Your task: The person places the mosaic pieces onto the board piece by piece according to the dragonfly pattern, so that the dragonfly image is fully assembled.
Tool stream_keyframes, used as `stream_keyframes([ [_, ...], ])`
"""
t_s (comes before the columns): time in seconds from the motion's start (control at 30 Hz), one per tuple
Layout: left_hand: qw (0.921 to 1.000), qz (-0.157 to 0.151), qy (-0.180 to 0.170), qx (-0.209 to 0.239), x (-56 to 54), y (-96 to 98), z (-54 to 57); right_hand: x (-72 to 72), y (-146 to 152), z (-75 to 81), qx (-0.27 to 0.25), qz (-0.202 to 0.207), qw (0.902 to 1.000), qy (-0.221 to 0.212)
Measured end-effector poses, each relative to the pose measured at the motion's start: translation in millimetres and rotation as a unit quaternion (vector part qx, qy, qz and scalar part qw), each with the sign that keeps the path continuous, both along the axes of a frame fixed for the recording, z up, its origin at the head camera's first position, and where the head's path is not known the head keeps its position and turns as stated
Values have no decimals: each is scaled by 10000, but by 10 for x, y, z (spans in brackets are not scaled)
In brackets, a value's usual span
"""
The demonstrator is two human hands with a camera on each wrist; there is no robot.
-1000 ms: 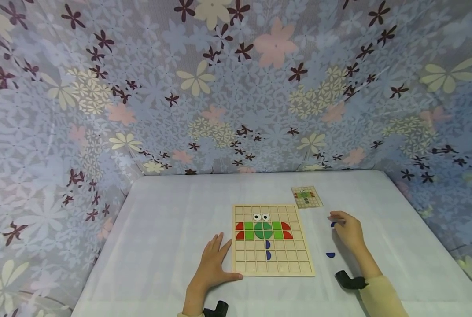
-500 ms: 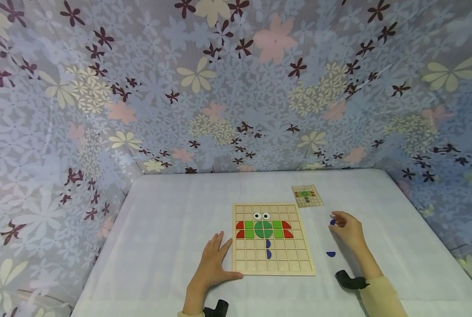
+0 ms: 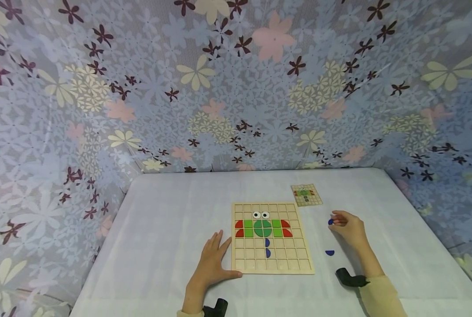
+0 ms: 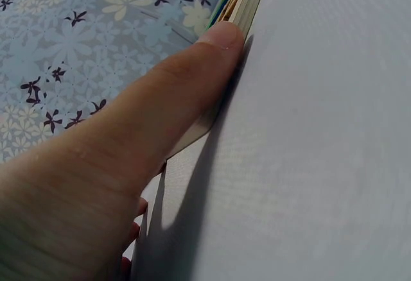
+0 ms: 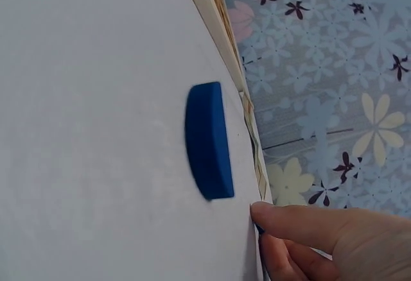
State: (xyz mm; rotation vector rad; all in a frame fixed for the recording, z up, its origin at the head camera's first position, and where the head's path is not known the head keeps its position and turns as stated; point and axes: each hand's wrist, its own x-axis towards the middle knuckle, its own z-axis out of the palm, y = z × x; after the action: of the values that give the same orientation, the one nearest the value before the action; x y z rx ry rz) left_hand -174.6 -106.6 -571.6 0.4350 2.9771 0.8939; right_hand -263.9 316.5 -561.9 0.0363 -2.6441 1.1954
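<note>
A wooden grid board (image 3: 295,255) lies on the table with red, green and blue pieces and two eye pieces set in its cells. My left hand (image 3: 211,264) rests at the board's lower left corner, fingers spread along the left side and thumb (image 4: 215,43) against the near edge. Right of the board, my right hand (image 3: 350,229) pinches a blue half-round piece (image 3: 330,222) between thumb and fingers. In the right wrist view that piece is mostly hidden behind the thumb (image 5: 289,220). Another blue half-round piece (image 5: 209,141) lies flat on the table, nearer the wrist.
A small pattern card (image 3: 307,195) with a similar coloured figure lies beyond the board's far right corner. White cloth covers the table (image 3: 172,220). A flowered curtain (image 3: 220,88) stands behind and at both sides. Black straps with camera mounts sit on both wrists.
My right thumb and fingers have closed on the blue half-round piece, which has shifted slightly left. The left hand stays in place on the board, and the other loose piece has not moved.
</note>
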Motion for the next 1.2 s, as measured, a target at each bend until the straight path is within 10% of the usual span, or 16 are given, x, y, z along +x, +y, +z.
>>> stream_keyframes([
  [0.5, 9999, -56, 12, -115, -57, -23, 17, 85, -170, 172, 219, -52, 9997, 19],
  [0.83, 9999, -73, -7, -122, -96, -58, 12, 120, -590, 380, 86, 487, 9970, 600],
  [1.2, 9999, -108, -25, -48, -105, -57, 54, 154, -1152, 521, -398, 1189, 9917, 278],
])
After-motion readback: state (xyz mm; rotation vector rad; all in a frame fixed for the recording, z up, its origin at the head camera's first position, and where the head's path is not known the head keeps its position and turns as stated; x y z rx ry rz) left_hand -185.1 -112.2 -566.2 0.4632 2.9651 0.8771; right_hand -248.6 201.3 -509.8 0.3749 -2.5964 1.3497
